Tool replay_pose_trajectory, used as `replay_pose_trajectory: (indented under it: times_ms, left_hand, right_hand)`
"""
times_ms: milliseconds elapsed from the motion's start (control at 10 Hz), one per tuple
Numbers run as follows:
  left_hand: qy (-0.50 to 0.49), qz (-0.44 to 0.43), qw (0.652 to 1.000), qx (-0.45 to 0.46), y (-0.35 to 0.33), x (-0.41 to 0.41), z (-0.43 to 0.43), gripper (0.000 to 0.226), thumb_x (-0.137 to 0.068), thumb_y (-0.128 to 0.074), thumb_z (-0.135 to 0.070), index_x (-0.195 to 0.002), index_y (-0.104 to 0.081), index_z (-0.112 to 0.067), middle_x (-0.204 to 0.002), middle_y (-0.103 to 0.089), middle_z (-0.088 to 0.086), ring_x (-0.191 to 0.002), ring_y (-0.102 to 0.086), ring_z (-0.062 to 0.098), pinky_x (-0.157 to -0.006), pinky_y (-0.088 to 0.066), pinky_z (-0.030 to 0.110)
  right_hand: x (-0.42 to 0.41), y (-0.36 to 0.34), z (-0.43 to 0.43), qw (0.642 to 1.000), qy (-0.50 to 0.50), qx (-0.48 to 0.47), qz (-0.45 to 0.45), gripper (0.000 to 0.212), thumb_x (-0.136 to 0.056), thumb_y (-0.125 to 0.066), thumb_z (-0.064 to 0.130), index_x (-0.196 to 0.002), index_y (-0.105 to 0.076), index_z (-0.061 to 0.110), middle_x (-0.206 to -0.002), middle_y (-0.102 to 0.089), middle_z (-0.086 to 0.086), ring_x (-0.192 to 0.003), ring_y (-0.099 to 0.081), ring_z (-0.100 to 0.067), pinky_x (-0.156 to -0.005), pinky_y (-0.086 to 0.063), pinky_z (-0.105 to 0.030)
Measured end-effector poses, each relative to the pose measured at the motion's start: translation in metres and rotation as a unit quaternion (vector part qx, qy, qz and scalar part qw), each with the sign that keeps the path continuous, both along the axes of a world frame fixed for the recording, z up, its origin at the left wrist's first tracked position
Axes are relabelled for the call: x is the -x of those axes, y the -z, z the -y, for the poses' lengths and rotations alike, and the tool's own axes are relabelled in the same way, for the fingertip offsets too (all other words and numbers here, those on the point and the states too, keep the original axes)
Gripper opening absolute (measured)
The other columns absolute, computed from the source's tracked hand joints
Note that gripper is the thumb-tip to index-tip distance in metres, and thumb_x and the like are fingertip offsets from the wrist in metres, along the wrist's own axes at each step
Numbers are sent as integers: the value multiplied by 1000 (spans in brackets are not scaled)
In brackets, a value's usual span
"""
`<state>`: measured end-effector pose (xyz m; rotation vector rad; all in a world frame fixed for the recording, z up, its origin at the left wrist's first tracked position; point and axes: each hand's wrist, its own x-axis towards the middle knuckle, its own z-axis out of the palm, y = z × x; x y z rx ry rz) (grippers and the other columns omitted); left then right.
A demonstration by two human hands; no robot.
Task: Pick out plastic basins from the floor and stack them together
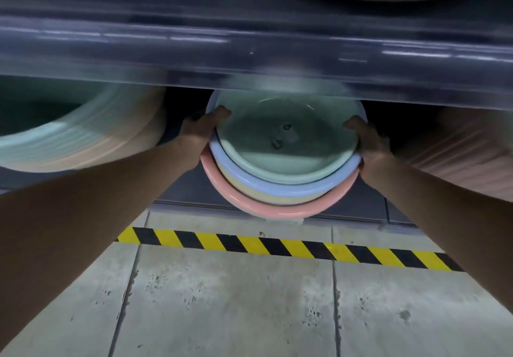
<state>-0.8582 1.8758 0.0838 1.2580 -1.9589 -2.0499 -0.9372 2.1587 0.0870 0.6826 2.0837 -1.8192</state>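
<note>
1. The left hand [204, 124] grips the left rim of the stack of basins [283, 173], thumb hooked over the edge; the right hand [366, 138] clasps the right rim the same way.
2. Four nest together: green basin [286, 145] innermost; blue basin [277, 188]; yellow basin [277, 198]; pink basin [277, 210] outermost.
3. The stack is just under the front edge of a dark shelf [249, 59], beyond the hazard tape [277, 245] on the concrete floor [236, 301]; a blurred basin pile [83, 140] lies to the left.

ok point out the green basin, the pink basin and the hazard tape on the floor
green basin [286, 137] head view, on its inner floor
pink basin [277, 210] head view, on its near rim
hazard tape [277, 245] head view, mid strip
</note>
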Motion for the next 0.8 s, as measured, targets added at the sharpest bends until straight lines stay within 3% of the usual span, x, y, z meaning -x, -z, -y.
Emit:
replay_pose_trajectory:
  times_ms: [100,200,300,400,500,600,700,800]
  left_hand:
    - [-19,-20,1000,-1,9,10,4,9,-74,-79,-27,-77,-72,-23,-82,-73,-4,-77,-69,17,-71,-55,31]
    - [-2,-33,999,1,16,13,12,27,-63,-81,-35,-86,-77,-23,-94,-77,-1,-90,-73,22,-82,-58,40]
    - [8,-39,999,7,16,12,11,53,-59,-80,-43,-105,-76,-18,-104,-77,2,-96,-72,23,-86,-57,42]
    - [-5,-5,1000,2,9,4,4,64,-64,-79,-52,-118,-69,-19,-113,-73,2,-101,-70,22,-94,-55,43]
    - [32,41,998,25,-9,-15,-10,57,-82,-69,-52,-130,-59,-22,-123,-67,1,-106,-64,21,-95,-53,38]
    - [126,53,989,46,-29,-48,-21,33,-94,-61,-36,-123,-56,-21,-116,-59,1,-95,-56,18,-80,-47,30]
    - [181,78,979,44,-52,-80,-26,15,-95,-61,-25,-108,-53,-25,-108,-58,12,-95,-54,24,-75,-41,34]
    - [148,84,985,15,-78,-112,-36,28,-95,-62,-16,-121,-56,-11,-97,-61,12,-81,-58,22,-67,-43,30]
  right_hand:
    - [15,2,3,999,-18,0,-27,13,-75,-72,24,-86,-73,16,-82,-69,1,-66,-61,-13,-57,-47,-22]
    - [23,5,2,994,-54,-24,-91,10,-81,-69,18,-91,-71,17,-79,-66,10,-67,-59,-4,-52,-46,-11]
    - [26,9,0,991,-64,-56,-104,25,-83,-69,27,-107,-72,18,-94,-67,7,-84,-63,-12,-65,-46,-18]
    - [22,9,-3,985,-50,-151,-60,68,-81,-65,56,-135,-57,15,-131,-60,-8,-122,-56,-27,-96,-45,-30]
    - [-1,-2,-6,966,-96,-239,-7,78,-88,-48,66,-143,-46,11,-142,-51,-17,-128,-50,-35,-104,-41,-36]
    - [-42,-13,-7,937,-194,-290,-32,57,-99,-43,47,-142,-45,11,-134,-54,-24,-120,-54,-41,-92,-43,-35]
    - [-76,-39,-10,923,-248,-294,-6,62,-89,-53,60,-121,-58,7,-123,-62,-16,-114,-58,-33,-80,-39,-30]
    - [-112,-74,-15,915,-281,-287,-37,53,-88,-61,53,-126,-61,16,-121,-67,-6,-116,-59,-25,-86,-41,-28]
